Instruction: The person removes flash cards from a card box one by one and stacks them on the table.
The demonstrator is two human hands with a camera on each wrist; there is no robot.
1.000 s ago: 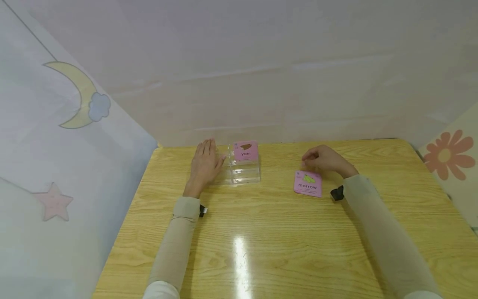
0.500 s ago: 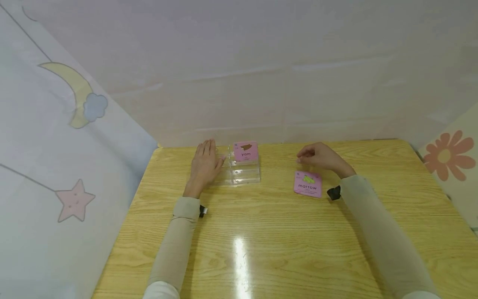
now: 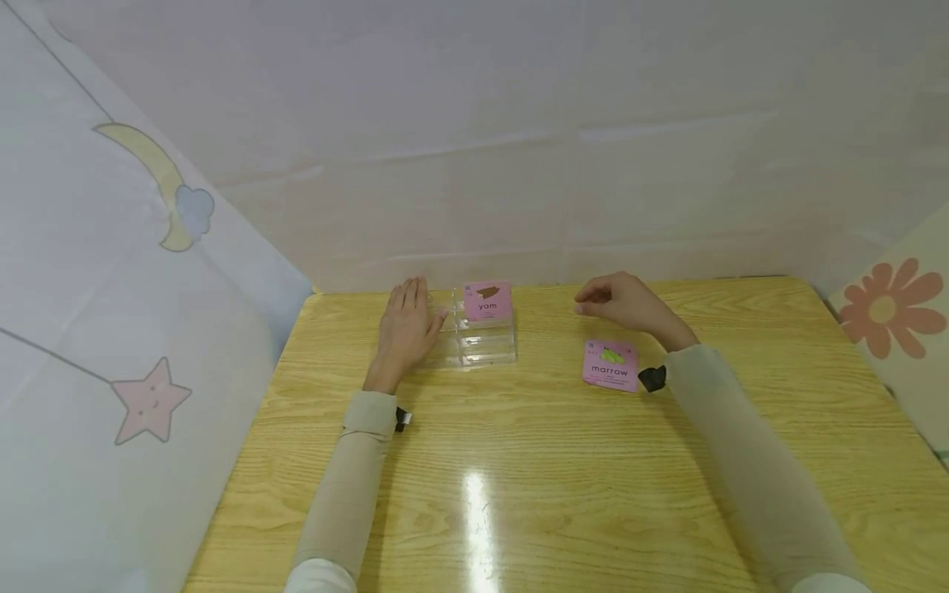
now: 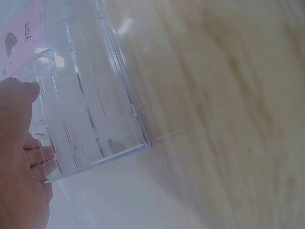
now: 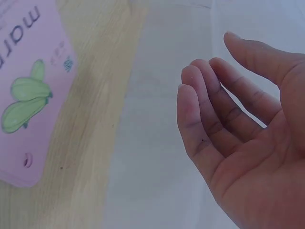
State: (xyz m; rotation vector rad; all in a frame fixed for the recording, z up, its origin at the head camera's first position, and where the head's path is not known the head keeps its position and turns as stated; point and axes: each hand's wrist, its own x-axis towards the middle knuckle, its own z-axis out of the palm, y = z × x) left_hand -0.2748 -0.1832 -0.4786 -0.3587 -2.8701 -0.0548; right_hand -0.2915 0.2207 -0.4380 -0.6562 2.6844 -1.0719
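A clear plastic card rack [image 3: 488,346] with stepped slots lies near the table's back edge. A pink card reading "yam" [image 3: 488,301] sits in its back right slot. My left hand [image 3: 404,329] rests along the rack's left side with straight fingers; in the left wrist view the thumb [image 4: 21,93] lies over the plastic and fingertips show through its edge. A pink card stack reading "marrow" [image 3: 610,366] lies to the right of the rack. Just beyond that stack, my right hand [image 3: 624,305] hovers with loosely bent fingers and nothing in them, its palm visible in the right wrist view.
The wood-grain table [image 3: 549,478] meets a pale wall covering [image 3: 519,206] right behind the rack. A decorated wall with a star print [image 3: 151,400] borders the left side. Each wrist carries a small black camera, such as the right wrist camera [image 3: 652,379].
My right hand has moved left and slightly toward the back, away from the marrow stack, its fingers opening somewhat. My left hand, the rack and both cards stay where they were.
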